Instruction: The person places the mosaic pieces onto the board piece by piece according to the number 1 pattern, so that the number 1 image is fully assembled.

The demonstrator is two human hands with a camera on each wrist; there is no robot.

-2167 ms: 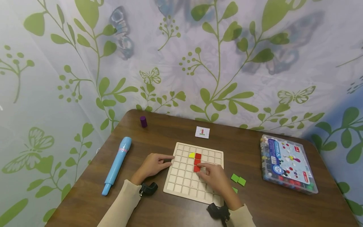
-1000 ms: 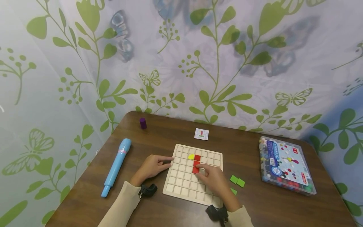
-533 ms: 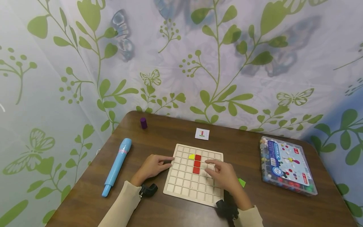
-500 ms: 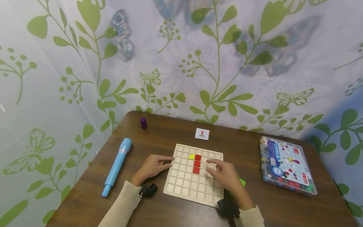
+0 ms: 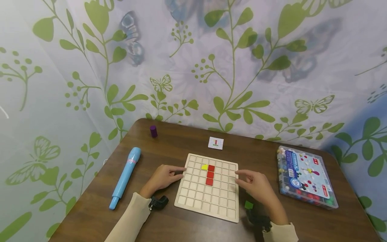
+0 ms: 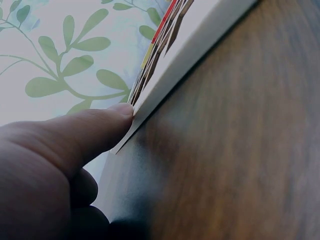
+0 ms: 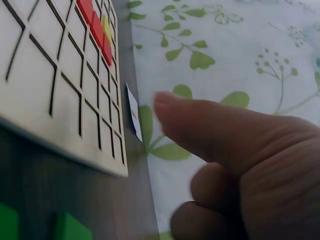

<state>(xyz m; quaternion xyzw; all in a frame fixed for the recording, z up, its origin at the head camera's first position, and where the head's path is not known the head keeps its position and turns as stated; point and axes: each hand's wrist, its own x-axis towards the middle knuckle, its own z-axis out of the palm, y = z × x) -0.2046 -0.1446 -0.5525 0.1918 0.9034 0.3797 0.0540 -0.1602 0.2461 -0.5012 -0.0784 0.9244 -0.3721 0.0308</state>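
Note:
A pale wooden grid board lies mid-table. Three red tiles form a column on it, and a yellow piece with one slanted corner sits left of the top one. My left hand rests at the board's left edge; in the left wrist view its thumb touches the rim. Beside the right edge hovers my right hand, thumb and forefinger apart and nothing between them. Under it a green tile shows on the table; green pieces also appear in the right wrist view. Others are hidden.
A small pattern card lies behind the board. At left are a light-blue toy microphone and a purple cylinder. A clear plastic case of coloured balls stands at right. A printed cloth hangs behind the table.
My right hand has let go of the lowest red tile and moved right, off the column to the board's right edge, covering green tiles. The left hand has stayed in place.

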